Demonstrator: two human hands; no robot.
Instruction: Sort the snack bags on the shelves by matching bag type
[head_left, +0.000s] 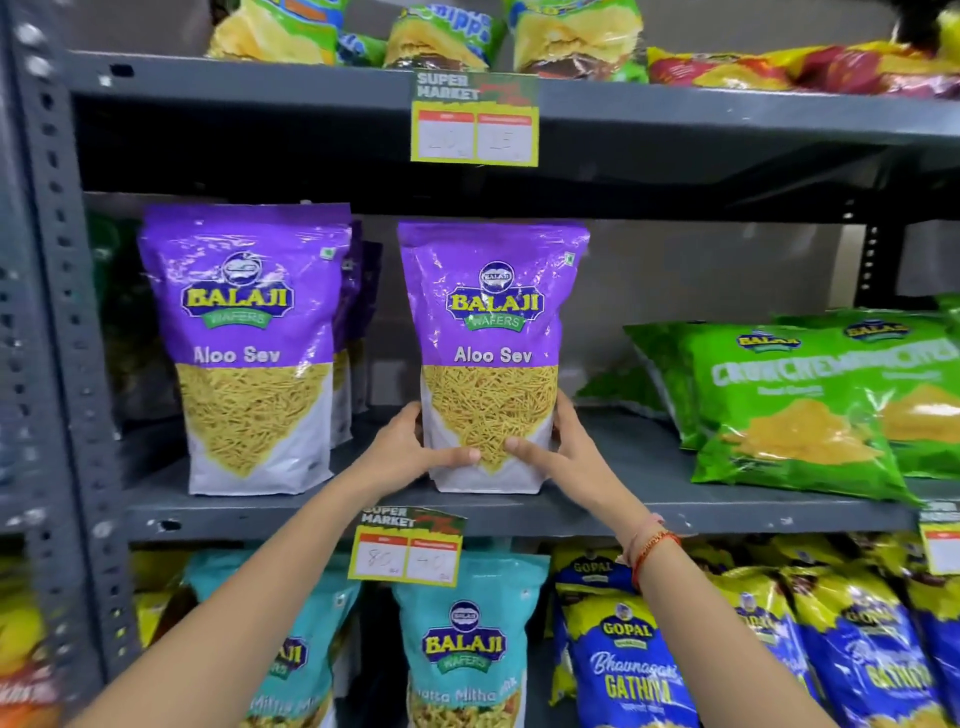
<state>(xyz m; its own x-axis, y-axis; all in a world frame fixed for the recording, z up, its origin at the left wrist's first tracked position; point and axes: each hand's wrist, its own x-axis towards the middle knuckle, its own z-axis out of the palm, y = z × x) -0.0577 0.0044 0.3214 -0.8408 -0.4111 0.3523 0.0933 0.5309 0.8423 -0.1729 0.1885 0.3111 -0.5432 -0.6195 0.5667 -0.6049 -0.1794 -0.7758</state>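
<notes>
A purple Aloo Sev bag (491, 332) stands upright on the middle shelf (623, 499), near its front edge. My left hand (410, 449) grips its lower left side and my right hand (558, 452) grips its lower right side, thumbs across the front. To the left stands a second purple Aloo Sev bag (249, 343), upright, with more purple bags (358, 322) behind it. Green Crunchem bags (800, 400) lie stacked at the right of the same shelf.
Teal Balaji bags (462, 649) and blue Gopal Gathiya bags (628, 665) fill the lower shelf. Green and red bags (571, 36) sit on the top shelf. Price tags (475, 122) hang from shelf edges. A grey perforated upright (57, 312) bounds the left.
</notes>
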